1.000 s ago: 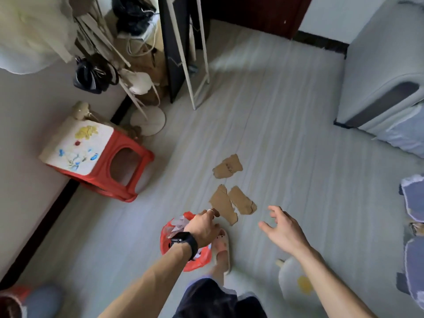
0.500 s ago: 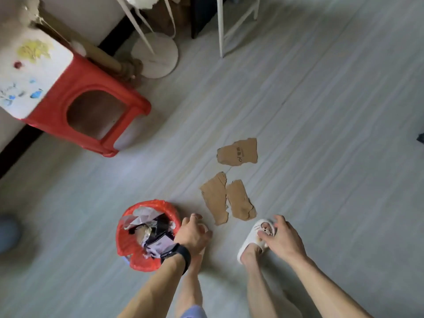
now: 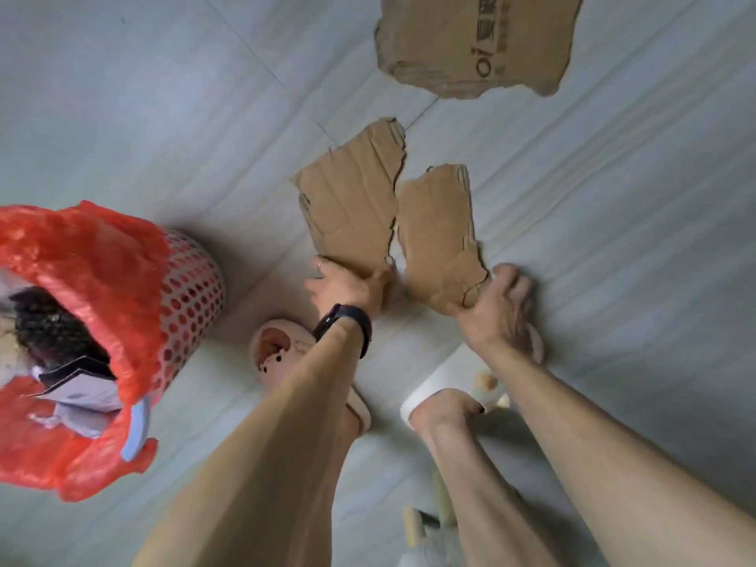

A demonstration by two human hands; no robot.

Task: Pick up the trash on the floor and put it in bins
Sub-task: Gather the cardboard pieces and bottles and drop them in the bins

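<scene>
Three torn pieces of brown cardboard lie on the pale floor. My left hand [image 3: 347,286], with a black watch on the wrist, grips the near end of the left cardboard piece [image 3: 354,198]. My right hand [image 3: 497,311] grips the near end of the right cardboard piece [image 3: 439,235]. A larger printed cardboard piece [image 3: 474,38] lies farther off, untouched. To the left stands a perforated bin [image 3: 188,296] lined with a red plastic bag [image 3: 94,259]; it holds paper and dark scraps.
My feet in pale slippers [image 3: 282,354] stand just behind my hands, the right slipper [image 3: 446,378] under my right forearm. Pale tiled floor stretches to the right and behind the cardboard.
The view has dropped close to the floor. Both hands have moved forward from beside the bin and the slipper and closed on the two nearest cardboard pieces.
</scene>
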